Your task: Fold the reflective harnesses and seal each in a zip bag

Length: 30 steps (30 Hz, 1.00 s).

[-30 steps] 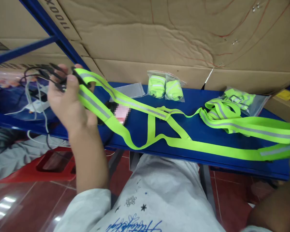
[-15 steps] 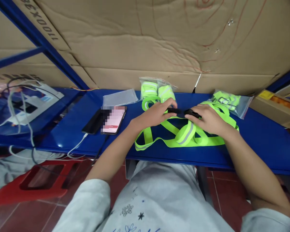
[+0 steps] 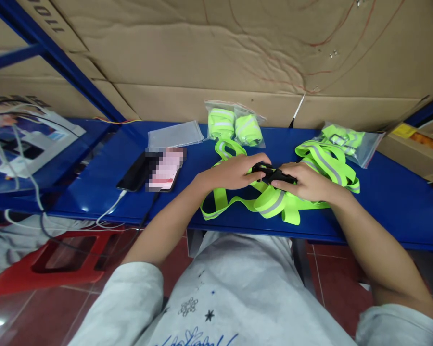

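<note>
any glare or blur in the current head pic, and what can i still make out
Head view: white glare streaks on the floor, lower left; head view: blocky pixelation over the pink phone screen; head view: the buckle is a bit soft, its fine detail hard to read; head view: the strap shows its grey stripe clearly.

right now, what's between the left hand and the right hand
The head view shows black plastic buckle parts there, held by the left hand and the right hand, with a grey-striped neon-yellow strap below.
</note>
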Available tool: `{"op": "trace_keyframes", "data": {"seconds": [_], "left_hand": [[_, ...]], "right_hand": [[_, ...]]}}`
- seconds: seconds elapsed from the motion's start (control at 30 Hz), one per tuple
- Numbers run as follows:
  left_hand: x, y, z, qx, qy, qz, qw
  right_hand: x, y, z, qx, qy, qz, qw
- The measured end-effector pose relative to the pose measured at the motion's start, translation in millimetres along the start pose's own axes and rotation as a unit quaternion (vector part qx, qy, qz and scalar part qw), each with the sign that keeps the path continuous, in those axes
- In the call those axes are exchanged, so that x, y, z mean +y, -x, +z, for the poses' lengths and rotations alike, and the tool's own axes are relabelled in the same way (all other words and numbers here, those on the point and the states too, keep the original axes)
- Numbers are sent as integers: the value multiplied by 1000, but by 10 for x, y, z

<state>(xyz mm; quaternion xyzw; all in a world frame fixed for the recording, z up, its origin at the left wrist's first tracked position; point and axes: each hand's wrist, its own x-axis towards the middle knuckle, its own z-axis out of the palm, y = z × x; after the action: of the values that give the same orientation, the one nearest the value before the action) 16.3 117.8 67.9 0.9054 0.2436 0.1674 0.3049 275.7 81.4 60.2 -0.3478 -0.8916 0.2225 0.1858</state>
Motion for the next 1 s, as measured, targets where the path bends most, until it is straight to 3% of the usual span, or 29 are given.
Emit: {"op": "trace_keyframes", "data": {"seconds": [0.43, 0.6, 0.7, 0.8, 0.9, 1.0], "left_hand": [[243, 49, 81, -50, -55, -12, 997], [345, 31, 59, -31, -147, -16, 989], [486, -16, -111, 53, -243, -48, 967], [675, -59, -364, 205, -340, -36, 917], [835, -74, -600, 362, -328, 49, 871], [910, -91, -721, 466, -268, 117, 836]], "right_hand": [[-22, 8, 53, -72, -78, 15, 994], [-34, -94, 52, -21, -30, -23, 999], [-104, -220, -145, 91, 109, -34, 989], [-315, -352, -465, 234, 195, -55, 951], [-559, -449, -754, 299, 153, -117, 934], [-683, -530, -902, 316, 58, -138, 937]]}}
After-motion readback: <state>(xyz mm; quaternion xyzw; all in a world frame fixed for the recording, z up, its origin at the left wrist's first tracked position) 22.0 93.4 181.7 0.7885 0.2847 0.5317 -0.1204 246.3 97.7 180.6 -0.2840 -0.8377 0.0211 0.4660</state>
